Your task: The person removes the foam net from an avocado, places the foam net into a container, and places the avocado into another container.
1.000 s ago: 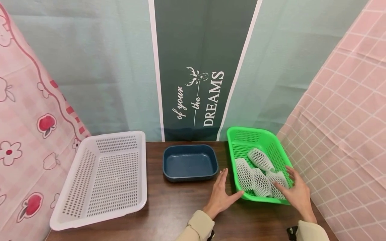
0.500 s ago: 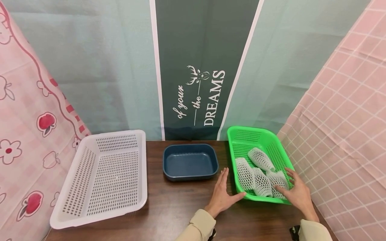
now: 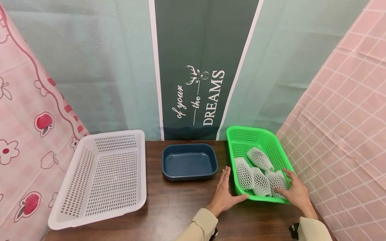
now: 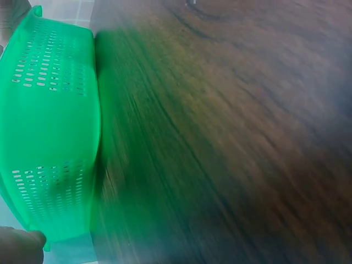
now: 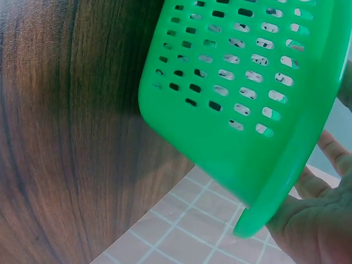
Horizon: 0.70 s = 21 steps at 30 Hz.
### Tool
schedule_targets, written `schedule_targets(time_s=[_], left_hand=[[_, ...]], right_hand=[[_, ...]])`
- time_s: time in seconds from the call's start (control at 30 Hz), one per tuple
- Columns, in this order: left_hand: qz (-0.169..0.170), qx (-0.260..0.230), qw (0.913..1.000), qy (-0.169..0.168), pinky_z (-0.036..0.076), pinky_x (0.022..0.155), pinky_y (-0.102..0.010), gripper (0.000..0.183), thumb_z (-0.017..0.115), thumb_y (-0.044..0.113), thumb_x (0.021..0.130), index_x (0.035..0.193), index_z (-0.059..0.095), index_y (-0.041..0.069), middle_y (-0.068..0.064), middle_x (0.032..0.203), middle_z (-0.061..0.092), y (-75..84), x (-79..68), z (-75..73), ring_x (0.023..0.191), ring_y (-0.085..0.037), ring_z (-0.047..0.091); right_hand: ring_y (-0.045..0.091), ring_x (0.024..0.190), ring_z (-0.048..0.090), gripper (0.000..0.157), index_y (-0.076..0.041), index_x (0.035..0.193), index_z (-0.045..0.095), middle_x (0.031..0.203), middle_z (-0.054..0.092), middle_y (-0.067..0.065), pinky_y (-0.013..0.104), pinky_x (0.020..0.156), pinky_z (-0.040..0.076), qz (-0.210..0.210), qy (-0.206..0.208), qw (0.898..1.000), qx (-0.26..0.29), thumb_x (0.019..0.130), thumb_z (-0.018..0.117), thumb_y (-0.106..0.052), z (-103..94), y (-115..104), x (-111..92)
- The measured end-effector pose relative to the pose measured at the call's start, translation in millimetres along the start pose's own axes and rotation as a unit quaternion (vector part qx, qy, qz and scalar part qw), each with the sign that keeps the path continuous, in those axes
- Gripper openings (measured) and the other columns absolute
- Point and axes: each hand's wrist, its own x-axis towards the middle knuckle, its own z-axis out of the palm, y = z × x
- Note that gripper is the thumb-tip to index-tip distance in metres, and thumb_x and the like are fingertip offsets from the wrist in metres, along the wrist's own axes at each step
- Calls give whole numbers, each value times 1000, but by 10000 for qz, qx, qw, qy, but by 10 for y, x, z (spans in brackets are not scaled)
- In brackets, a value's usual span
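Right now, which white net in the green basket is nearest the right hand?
The rightmost net: the right hand has its thumb over it. The middle net, left net and far net lie farther away.

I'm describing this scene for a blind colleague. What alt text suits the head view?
A person's left hand and right hand are at the near corners of a green basket holding four white nets. Left of it on a brown table are a blue dish and a bigger white basket.

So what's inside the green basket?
Four white mesh sleeves lie in the green basket, the rightmost partly covered by the right hand. Whether the sleeves hold anything can't be made out, and what lies beneath them is hidden.
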Motion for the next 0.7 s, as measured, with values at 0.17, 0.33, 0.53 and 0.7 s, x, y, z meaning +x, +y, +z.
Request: schedule_targets(time_s=[0.17, 0.33, 0.53, 0.7], left_hand=[[10, 40, 10000, -87, 30, 109, -45, 110, 78, 51, 77, 157, 9, 22, 4, 161, 8, 4, 34, 44, 145, -21, 13], [-83, -6, 9997, -225, 30, 109, -45, 114, 79, 51, 76, 157, 7, 19, 4, 161, 3, -8, 78, 94, 145, -19, 13], [-298, -126, 9988, -367, 31, 109, -45, 118, 80, 51, 75, 157, 1, 21, 5, 161, -4, -21, 108, 140, 145, -21, 11], [-478, -238, 9972, -532, 32, 107, -48, 114, 79, 52, 76, 157, 1, 30, 5, 160, -5, -37, 114, 160, 144, -24, 13]], right_hand=[[57, 97, 51, 85, 6, 136, 39, 122, 47, 43, 65, 72, 40, -55, 19, 9998, -180, 70, 86, -17, 41, 38, 53], [59, 103, 48, 83, 10, 136, 35, 121, 45, 45, 68, 76, 40, 84, -299, 9994, -182, 74, 83, -17, 76, 37, 87], [60, 102, 48, 83, 14, 136, 33, 121, 43, 46, 66, 76, 43, 219, -466, 9985, -198, 75, 81, -16, 124, 37, 117], [61, 105, 45, 81, 16, 135, 33, 122, 42, 47, 66, 78, 43, 322, -539, 9978, -195, 75, 80, -13, 149, 22, 132]])
